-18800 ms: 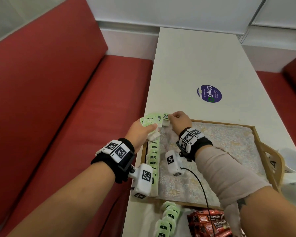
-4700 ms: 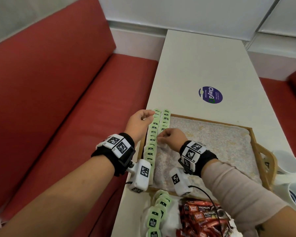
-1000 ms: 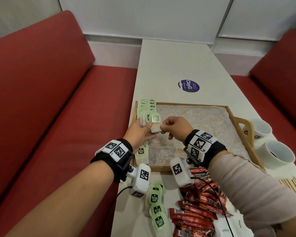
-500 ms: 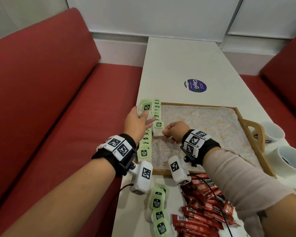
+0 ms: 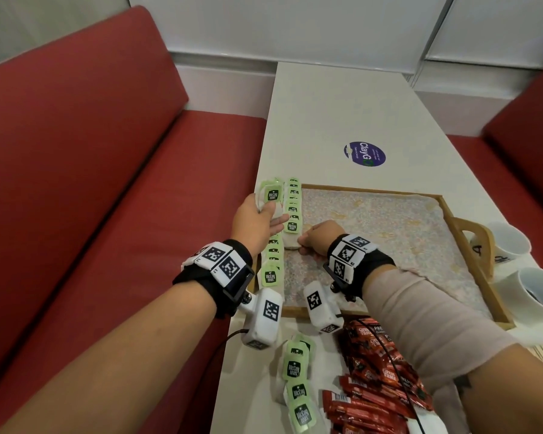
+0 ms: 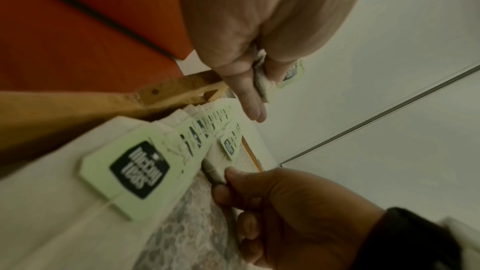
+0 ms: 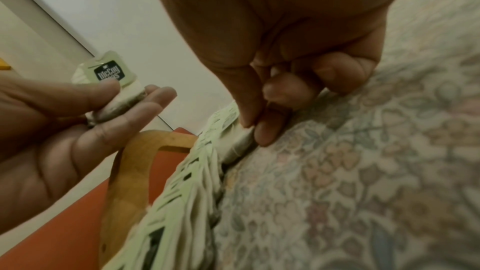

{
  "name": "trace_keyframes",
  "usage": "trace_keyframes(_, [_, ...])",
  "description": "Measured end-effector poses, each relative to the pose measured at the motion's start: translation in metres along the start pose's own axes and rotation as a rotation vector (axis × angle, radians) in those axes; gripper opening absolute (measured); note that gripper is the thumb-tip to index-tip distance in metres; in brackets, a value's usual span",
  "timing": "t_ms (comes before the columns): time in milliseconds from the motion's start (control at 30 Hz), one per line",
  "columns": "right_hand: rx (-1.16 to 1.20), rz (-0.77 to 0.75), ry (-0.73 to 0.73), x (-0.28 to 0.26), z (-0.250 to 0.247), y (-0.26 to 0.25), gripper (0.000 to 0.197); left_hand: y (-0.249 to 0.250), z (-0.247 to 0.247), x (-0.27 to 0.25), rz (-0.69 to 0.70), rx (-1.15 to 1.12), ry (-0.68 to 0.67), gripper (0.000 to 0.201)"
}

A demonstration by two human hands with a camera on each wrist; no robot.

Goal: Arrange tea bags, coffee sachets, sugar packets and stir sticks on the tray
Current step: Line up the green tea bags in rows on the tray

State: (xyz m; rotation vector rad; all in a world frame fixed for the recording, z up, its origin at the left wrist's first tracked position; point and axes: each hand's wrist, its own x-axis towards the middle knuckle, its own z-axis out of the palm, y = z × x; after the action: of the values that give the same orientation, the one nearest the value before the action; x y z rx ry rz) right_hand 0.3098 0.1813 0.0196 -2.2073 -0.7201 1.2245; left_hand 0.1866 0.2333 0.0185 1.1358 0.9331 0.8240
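A wooden tray point(image 5: 373, 191) lined with floral cloth lies on the white table. Two rows of green-tagged tea bags point(image 5: 271, 264) run along its left side. My left hand point(image 5: 265, 213) hovers over the far end of the rows and holds a small stack of tea bags point(image 5: 271, 195) between thumb and fingers; the stack point(image 7: 116, 98) also shows in the right wrist view. My right hand point(image 5: 308, 242) pinches one tea bag point(image 5: 291, 234) by its near edge, low on the cloth at the near end of the second row. Thumb and forefinger point(image 7: 262, 137) grip that bag point(image 7: 240, 141).
Loose tea bags point(image 5: 295, 368) and a heap of red coffee sachets point(image 5: 373, 402) lie on the table in front of the tray. Two white cups point(image 5: 511, 242) stand right of the tray handle. Red bench seats flank the table. A purple sticker point(image 5: 365, 154) lies beyond the tray.
My right hand took one tea bag from the stack in my left hand and lowered it onto the second row. My left hand drew back to the far left with the rest.
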Motion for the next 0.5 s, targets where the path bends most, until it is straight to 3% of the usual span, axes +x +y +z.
trace_keyframes(233, [-0.096, 0.01, 0.02, 0.0028, 0.0, -0.0008, 0.018, 0.0015, -0.003, -0.0004, -0.011, 0.007, -0.016, 0.027])
trace_keyframes(400, [-0.337, -0.109, 0.107, 0.0021, 0.0023, -0.0051, 0.02, 0.0014, -0.005, 0.0001, -0.018, -0.01, -0.018, 0.029])
trace_keyframes(500, [-0.205, -0.197, 0.168, 0.0025, 0.0042, -0.0074, 0.01, 0.0015, -0.0056, 0.0, -0.033, -0.01, 0.0, 0.025])
